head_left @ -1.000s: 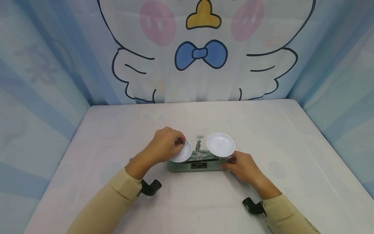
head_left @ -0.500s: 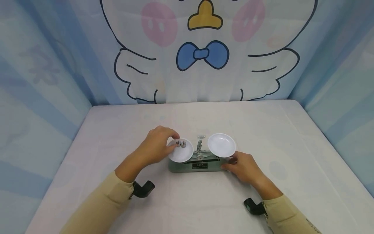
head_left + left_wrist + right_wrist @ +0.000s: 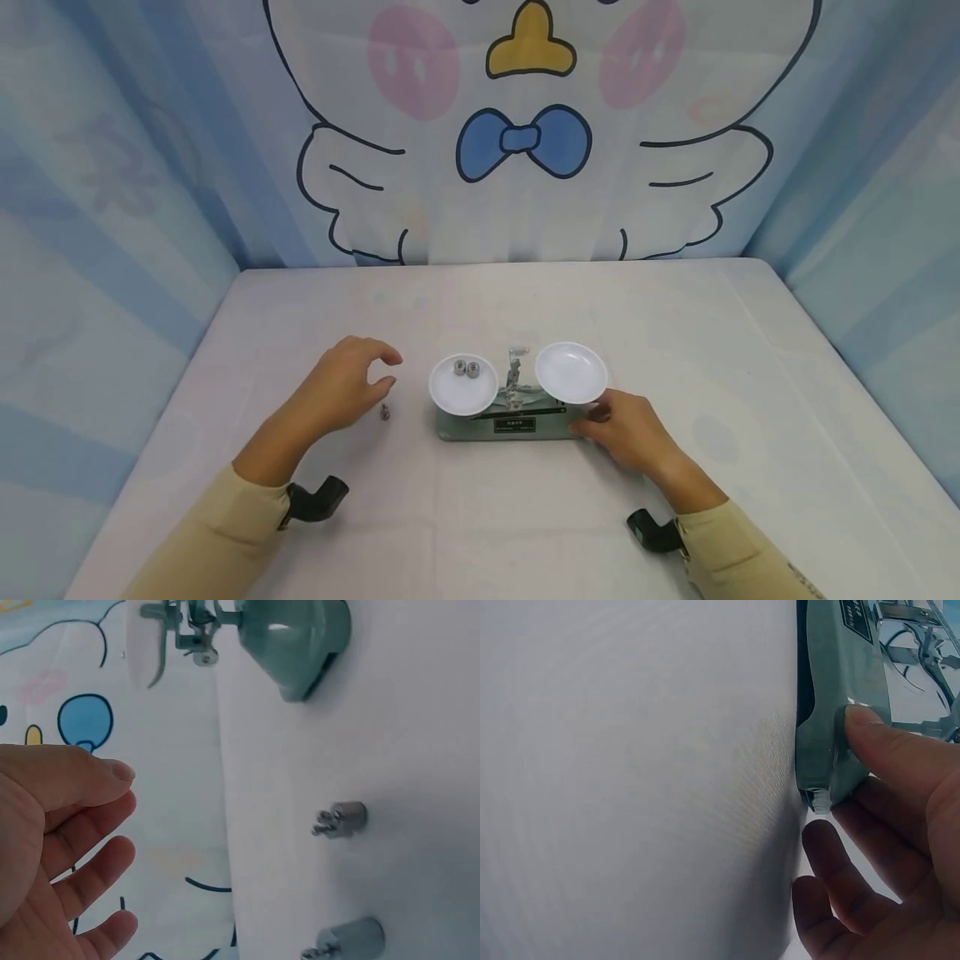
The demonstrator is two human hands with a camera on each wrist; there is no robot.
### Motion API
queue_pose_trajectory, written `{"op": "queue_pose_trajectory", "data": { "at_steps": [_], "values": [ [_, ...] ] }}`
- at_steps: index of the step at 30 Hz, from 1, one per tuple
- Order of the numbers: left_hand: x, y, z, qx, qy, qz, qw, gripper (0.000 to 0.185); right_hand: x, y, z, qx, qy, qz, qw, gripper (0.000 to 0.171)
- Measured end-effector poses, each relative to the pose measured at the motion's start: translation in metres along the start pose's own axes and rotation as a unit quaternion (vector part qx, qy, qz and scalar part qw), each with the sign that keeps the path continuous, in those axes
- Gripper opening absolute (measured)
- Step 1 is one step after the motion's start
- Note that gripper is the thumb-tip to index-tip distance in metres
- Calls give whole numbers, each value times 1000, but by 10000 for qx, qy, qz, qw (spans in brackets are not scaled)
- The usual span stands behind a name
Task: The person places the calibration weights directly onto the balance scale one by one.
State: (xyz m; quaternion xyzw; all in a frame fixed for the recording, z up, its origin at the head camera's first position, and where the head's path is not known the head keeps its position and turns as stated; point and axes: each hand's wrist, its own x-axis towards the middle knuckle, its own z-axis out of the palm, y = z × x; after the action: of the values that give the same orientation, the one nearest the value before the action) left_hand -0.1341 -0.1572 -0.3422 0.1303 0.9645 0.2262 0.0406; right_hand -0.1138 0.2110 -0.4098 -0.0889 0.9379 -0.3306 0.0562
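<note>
A green balance scale (image 3: 480, 428) stands on the table with two white pans. On its left pan (image 3: 463, 398) sit two small metal weights (image 3: 473, 369) side by side; the right pan (image 3: 572, 372) bears nothing. My right hand (image 3: 630, 429) grips the right end of the base, thumb (image 3: 877, 731) on the front face and fingers behind. Left of the scale, my left hand (image 3: 341, 387) hovers with thumb and fingers parted, holding nothing. Close by it, a knobbed weight (image 3: 349, 817) stands on the table, and the left wrist view shows a larger weight (image 3: 356, 940) too.
White cloth covers the table (image 3: 525, 517). Behind it hangs a curtain (image 3: 517, 208) printed with a cartoon figure, and blue curtains (image 3: 97, 250) close off both sides. A black wrist camera (image 3: 318, 498) juts out below the left hand.
My left hand has let go of the weights on the left pan and drawn away to the left, uncovering a weight on the table. The right hand keeps its grip on the base.
</note>
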Motion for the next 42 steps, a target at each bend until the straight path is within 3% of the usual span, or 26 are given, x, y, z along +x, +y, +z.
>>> {"op": "queue_pose_trajectory", "data": {
  "at_steps": [6,17,31,42],
  "values": [
    [-7,-24,9,-169,-117,-250,9995,24,0,0,-1,39,-18,13,10000,44],
    [-12,-45,31,-362,-162,-634,9972,23,0,1,-1,-11,-35,50,10000,45],
    [-6,-46,45,-373,-337,-460,9977,24,0,0,0,-40,-6,60,10000,45],
    [-3,-42,53,-10,-337,-478,9983,19,-1,-1,0,0,-13,77,10000,44]
  ]
}}
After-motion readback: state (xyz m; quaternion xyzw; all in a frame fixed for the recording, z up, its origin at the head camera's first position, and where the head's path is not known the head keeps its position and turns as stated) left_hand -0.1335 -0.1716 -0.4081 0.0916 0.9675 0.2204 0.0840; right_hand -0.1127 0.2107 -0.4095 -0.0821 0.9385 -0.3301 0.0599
